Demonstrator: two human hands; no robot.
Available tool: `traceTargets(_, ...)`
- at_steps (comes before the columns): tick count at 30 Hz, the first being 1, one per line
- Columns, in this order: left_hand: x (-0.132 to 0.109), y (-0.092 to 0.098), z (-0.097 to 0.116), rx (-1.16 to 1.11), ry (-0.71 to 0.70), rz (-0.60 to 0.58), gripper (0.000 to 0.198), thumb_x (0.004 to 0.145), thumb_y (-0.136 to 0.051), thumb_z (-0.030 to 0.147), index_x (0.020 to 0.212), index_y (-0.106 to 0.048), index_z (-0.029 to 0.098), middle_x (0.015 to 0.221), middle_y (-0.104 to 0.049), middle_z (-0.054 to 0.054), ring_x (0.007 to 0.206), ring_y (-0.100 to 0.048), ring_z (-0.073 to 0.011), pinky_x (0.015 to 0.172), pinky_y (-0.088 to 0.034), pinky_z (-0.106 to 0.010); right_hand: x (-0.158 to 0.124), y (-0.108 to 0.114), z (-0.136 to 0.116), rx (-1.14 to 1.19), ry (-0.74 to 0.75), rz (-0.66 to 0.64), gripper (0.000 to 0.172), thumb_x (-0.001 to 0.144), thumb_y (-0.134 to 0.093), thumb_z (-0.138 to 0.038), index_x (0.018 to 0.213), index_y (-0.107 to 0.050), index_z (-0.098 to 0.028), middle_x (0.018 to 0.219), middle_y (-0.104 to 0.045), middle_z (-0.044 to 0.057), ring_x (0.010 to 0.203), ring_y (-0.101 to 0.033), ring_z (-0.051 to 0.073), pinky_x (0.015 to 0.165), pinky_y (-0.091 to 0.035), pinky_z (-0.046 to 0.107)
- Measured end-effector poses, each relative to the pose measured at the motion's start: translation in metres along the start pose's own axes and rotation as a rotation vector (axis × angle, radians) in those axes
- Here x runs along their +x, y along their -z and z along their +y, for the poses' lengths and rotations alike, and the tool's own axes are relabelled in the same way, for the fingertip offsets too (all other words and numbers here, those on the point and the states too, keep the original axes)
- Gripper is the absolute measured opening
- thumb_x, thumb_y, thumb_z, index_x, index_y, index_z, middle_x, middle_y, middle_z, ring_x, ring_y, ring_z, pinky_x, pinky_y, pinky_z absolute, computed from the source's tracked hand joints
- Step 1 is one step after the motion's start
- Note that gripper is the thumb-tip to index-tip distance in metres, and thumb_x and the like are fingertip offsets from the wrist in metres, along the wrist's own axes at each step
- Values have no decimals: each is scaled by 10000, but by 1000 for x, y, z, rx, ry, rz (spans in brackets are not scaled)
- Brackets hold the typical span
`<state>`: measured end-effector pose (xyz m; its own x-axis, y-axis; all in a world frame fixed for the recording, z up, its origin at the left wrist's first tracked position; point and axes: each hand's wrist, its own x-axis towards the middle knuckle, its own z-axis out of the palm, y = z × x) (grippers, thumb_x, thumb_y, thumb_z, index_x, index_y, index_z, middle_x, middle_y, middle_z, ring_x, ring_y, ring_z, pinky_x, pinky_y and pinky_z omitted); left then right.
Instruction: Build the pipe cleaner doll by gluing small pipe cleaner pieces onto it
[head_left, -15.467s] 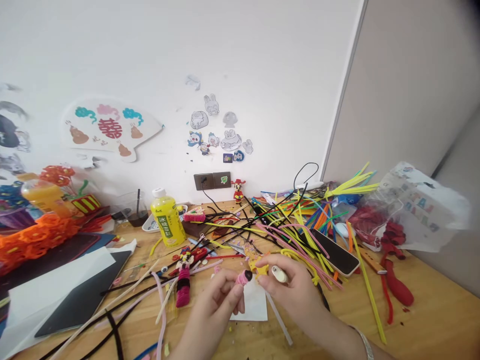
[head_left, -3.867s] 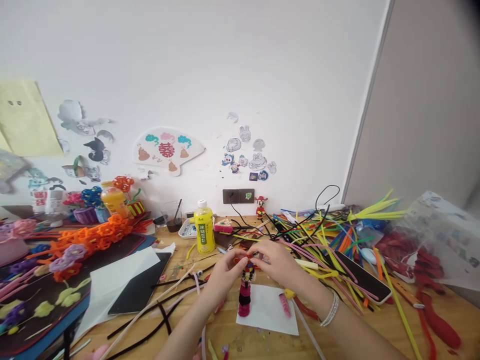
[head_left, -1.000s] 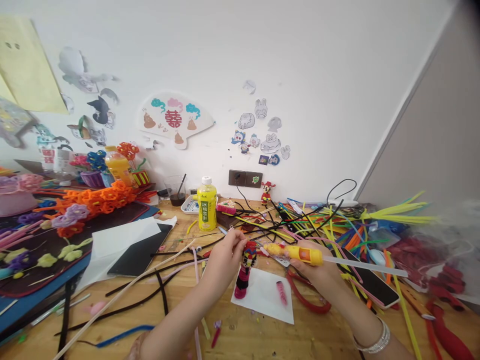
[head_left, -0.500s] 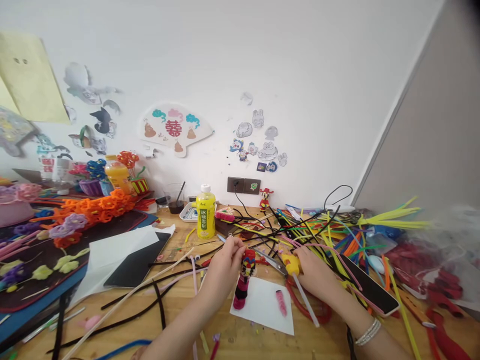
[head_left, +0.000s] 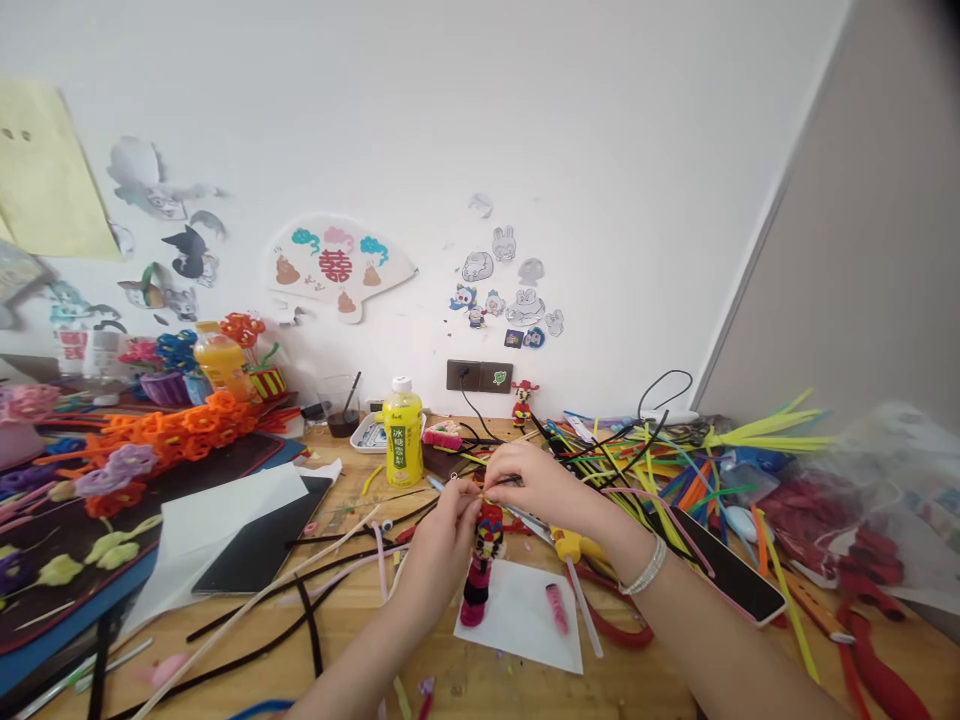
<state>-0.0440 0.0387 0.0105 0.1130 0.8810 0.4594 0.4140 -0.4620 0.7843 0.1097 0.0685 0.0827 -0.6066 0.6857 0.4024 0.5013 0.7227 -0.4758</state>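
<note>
A small pipe-cleaner figure (head_left: 474,592) in red, black and magenta stands upright at the edge of a white paper sheet (head_left: 517,645). My left hand (head_left: 450,525) is closed on the figure's top, with thumb and forefinger pinched together. Against those fingertips my right hand (head_left: 536,485) is also pinched; whatever tiny piece lies between its fingers is hidden. Below my right wrist lies a yellow hot glue gun (head_left: 571,545) with a clear glue stick (head_left: 589,615) poking out. A short pink fuzzy piece (head_left: 556,608) rests on the paper.
A yellow drink bottle (head_left: 403,440) stands behind my left hand. Bundles of coloured pipe cleaners (head_left: 705,470) and a black phone (head_left: 739,575) lie to the right. Black strips (head_left: 311,625) and a dark tablet (head_left: 262,540) are on the left. A similar finished figure (head_left: 523,402) stands by the wall.
My right hand has left the glue gun and moved left to meet my left hand at the figure's top. The view has shifted slightly right.
</note>
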Motion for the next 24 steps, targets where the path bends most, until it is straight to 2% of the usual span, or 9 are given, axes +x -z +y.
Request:
traceTargets(5, -1, 0, 1, 22, 24, 3, 157, 871, -346, 283, 990, -425, 218, 743, -641, -4, 680, -589, -169, 646, -433, -279, 12, 4, 1, 43, -52, -116, 53, 723, -633, -143, 684, -656, -169, 813, -607, 20, 780, -567, 146, 725, -432, 261)
traceTargets(10, -2, 0, 2, 17, 9, 45, 187, 859, -373, 283, 1022, -422, 206, 741, -663, -16, 646, -594, -171, 614, -439, -278, 15, 6, 3, 91, -23, -182, 52, 720, -630, -144, 692, -662, -174, 837, -610, 15, 807, -568, 146, 749, -433, 257)
traceTargets(15, -1, 1, 0, -5, 29, 58, 216, 862, -374, 286, 1058, -407, 202, 813, -680, -44, 728, -621, -186, 661, -454, -298, 16, 4, 7, 143, -59, -207, 52, 721, -628, -154, 682, -660, -167, 819, -609, 11, 814, -570, 146, 775, -431, 263)
traceTargets(24, -1, 2, 0, 0, 29, 58, 209, 862, -369, 285, 1051, -414, 207, 826, -681, -45, 750, -631, -192, 680, -453, -310, 13, 0, 8, 260, -109, -199, 60, 736, -612, -203, 715, -650, -161, 857, -625, 17, 849, -574, 152, 792, -433, 275)
